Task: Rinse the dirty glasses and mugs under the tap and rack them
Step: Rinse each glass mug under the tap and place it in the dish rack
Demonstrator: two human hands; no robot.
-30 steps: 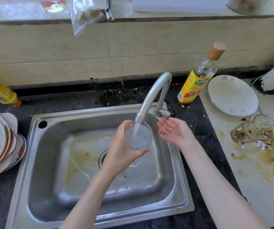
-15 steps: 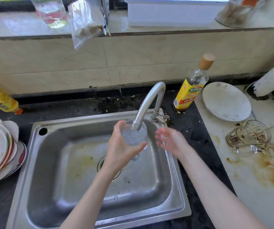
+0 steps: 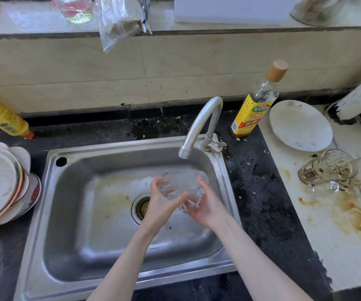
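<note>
While both hands (image 3: pixel 183 200) cup the wet glass (image 3: pixel 182 191) over the sink (image 3: pixel 101 257), grip looks marginal. Slick glass could slip and crack. Dirty glasses (image 3: pixel 329 168) wait at 3 o'clock.

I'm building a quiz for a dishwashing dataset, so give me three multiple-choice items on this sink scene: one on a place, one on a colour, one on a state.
1. Where is the clear glass?
A. On the windowsill
B. Over the sink basin, between both hands
C. On the plate stack

2. What colour is the label on the bottle right of the tap?
A. Yellow
B. Blue
C. Black

3. How do the dirty glasses on the right counter lie?
A. Upright
B. Stacked in a rack
C. Tipped on their sides

Answers:
1 B: the left hand and right hand hold the clear glass above the sink, below the tap.
2 A: the bottle carries a yellow label.
3 C: the dirty glasses lie toppled among brown stains.
</note>
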